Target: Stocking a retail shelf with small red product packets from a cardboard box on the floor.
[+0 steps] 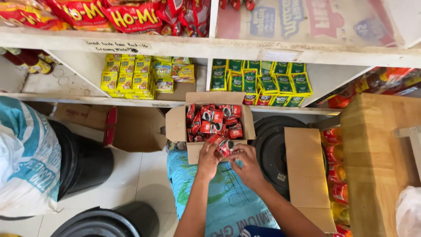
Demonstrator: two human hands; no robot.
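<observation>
Head-worn camera: a single view, angled steeply downward and forward.
It looks from above, at arm's length, over both forearms onto an open brown cardboard box (210,125), facing white wooden shelves (184,47) close ahead.

My left hand (208,159) and right hand (246,164) meet over a strip of small red sachets (222,144), fingers pinching it just at the near edge of an open cardboard box (177,123) full of the same red sachets. The box sits on a blue woven sack (223,202). Behind it, a white shelf (87,98) carries yellow packets (127,77) and green packets (263,81).
</observation>
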